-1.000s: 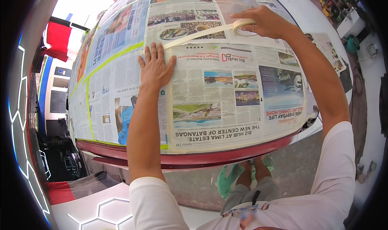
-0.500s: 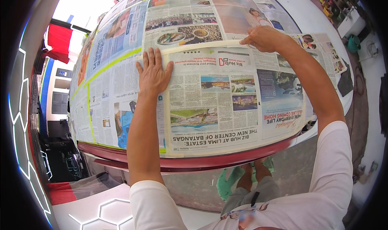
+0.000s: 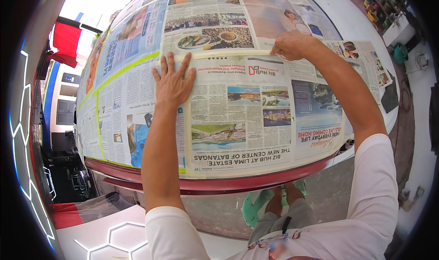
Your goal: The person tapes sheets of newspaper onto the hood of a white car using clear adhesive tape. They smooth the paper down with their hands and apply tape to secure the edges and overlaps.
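Observation:
Newspaper sheets [image 3: 215,95] cover a broad, curved, dark red panel that looks like a vehicle's body. A strip of cream masking tape [image 3: 228,54] runs across the seam between the upper and lower sheets. My left hand [image 3: 173,82] lies flat with fingers spread, over the left end of that strip. At its right end, my right hand [image 3: 295,46] is closed, its fingertips pinching the tape against the paper. Its curled fingers hide what lies beneath them. Yellow-green tape [image 3: 128,70] joins other sheets on the left.
The panel's dark red lower edge [image 3: 247,184] curves in front of me. A red cloth [image 3: 66,42] hangs at the far left. At the right are a teal bucket [image 3: 400,53] and a dark cloth [image 3: 390,95] on the white surface. Hexagonal light strips [image 3: 128,237] show lower left.
My right hand has gone from pressing the tape with an extended index finger to curled, pinching fingers at about the same spot. My left hand stays flat, its fingers slightly more spread.

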Demonstrator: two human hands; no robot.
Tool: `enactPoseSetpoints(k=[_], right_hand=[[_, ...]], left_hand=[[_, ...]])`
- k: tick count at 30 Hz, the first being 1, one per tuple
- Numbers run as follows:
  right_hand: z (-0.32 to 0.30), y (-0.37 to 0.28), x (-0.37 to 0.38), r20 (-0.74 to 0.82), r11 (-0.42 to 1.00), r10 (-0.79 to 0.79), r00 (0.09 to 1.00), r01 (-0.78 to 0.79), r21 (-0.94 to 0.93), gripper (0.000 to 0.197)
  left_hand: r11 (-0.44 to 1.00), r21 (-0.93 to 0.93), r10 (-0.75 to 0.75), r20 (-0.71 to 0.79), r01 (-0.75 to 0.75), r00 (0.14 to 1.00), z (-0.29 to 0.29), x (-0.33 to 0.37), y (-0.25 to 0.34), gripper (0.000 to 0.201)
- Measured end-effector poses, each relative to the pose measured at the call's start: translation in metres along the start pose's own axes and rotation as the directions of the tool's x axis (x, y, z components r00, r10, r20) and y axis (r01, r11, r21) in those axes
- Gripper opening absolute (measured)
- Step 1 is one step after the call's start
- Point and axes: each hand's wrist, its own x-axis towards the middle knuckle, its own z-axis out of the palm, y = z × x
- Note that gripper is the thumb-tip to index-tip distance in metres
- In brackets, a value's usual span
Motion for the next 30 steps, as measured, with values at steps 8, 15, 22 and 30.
enactPoseSetpoints(k=[8,15,22,30], right_hand=[[-0.007,-0.006,0.0,0.047,0.997,0.047,0.998,-0.05,0.062,0.04],[-0.012,-0.016,-0.001,0.033,0.998,0.055,0.998,-0.055,0.012,0.04],[-0.011,-0.015,-0.007,0.0,0.998,0.048,0.999,-0.048,0.038,0.046],[-0.006,-0.013,-0.006,0.009,0.999,0.042,0.999,-0.042,0.022,0.045]], left_hand=[[1.0,-0.003,-0.008,0.023,0.008,1.0,-0.001,0.0,0.002,0.057],[0.998,-0.005,-0.061,0.119,0.062,0.991,-0.019,-0.004,0.014,0.053],[0.964,0.021,0.267,-0.057,-0.267,0.962,0.006,0.022,0.1,0.067],[0.945,-0.041,0.327,0.034,-0.326,0.944,0.039,0.021,0.181,0.073]])
